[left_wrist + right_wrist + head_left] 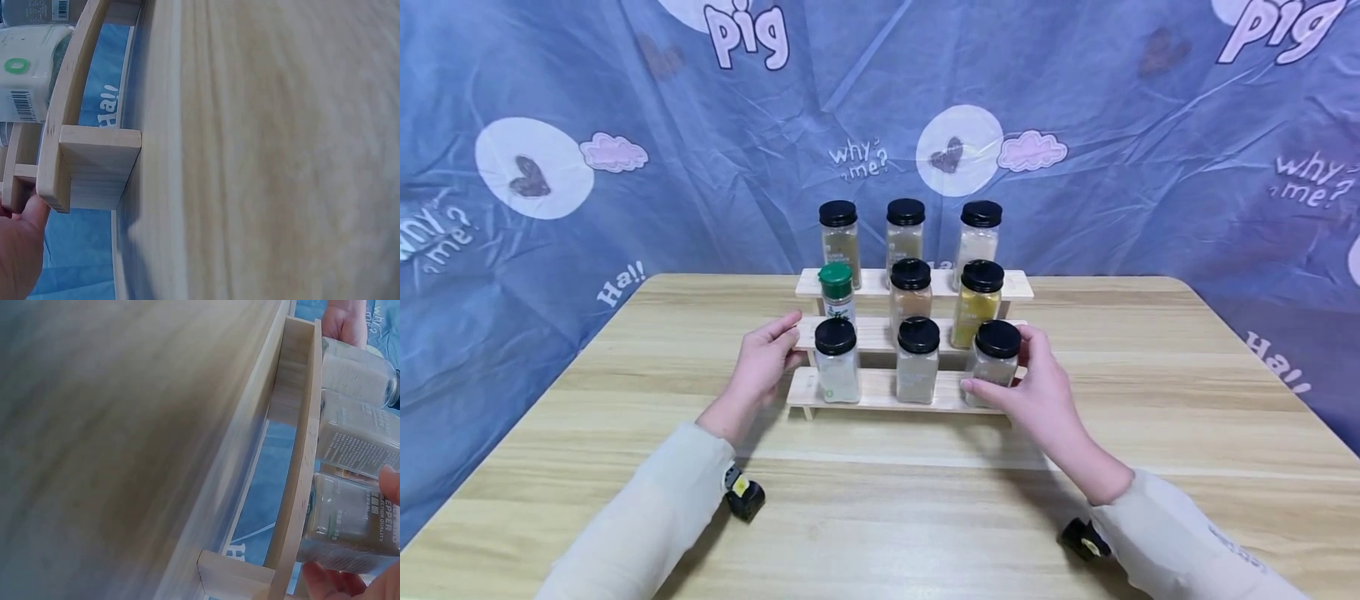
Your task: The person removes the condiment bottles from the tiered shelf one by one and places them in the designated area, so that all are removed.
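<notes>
A three-tier wooden spice rack (877, 392) stands on the table with jars on every tier. My left hand (762, 360) grips the left end of its middle tier; in the left wrist view the thumb (36, 211) lies against the wood. At the right end of the bottom tier, my right hand (1047, 390) holds a black-lidded pepper jar (992, 368) between thumb and fingers. In the right wrist view this pepper jar (344, 515) is upright on the tier, its printed label partly covered by the thumb.
Two more black-lidded jars (917, 377) share the bottom tier. Behind them are a green-capped bottle (837, 287), a brownish jar (911, 304) and a yellow one (976, 312). Three jars (906, 237) line the top tier. A blue printed cloth (737, 217) hangs behind the table (865, 508).
</notes>
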Tool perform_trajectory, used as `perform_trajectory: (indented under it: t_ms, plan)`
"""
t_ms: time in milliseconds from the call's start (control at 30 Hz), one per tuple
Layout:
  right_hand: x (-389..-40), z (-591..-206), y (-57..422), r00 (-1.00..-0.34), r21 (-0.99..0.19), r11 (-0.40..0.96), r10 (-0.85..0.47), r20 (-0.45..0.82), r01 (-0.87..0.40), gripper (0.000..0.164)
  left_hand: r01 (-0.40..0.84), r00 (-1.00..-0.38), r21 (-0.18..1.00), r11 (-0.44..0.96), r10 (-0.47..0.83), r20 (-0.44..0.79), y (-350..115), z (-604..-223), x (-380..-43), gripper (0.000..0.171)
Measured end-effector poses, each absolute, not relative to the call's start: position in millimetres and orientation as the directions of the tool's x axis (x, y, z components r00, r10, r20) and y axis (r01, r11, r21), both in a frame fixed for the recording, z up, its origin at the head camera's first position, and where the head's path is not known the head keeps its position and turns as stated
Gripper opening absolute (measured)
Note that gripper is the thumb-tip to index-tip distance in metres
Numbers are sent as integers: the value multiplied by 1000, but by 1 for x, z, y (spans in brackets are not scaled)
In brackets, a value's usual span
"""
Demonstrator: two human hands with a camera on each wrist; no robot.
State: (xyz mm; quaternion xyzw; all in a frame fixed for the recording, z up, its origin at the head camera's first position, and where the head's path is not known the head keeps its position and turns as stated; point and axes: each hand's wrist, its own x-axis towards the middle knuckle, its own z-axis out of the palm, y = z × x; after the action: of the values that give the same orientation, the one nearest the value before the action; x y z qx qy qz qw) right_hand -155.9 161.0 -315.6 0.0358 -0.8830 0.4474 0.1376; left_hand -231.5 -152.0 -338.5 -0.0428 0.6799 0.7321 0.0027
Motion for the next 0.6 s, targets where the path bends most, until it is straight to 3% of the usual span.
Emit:
perform_trajectory:
  t_ms: [300, 600]
  plan:
    - [-153, -319, 161, -945, -759, 622, 94, 313, -190, 69, -68, -996, 994, -82, -45, -72, -152, -342, -231, 42]
    - [-150, -317, 165, -941, -760, 623, 109, 319, -185, 72, -48, -998, 995, -82, -45, -52, -153, -342, -232, 42]
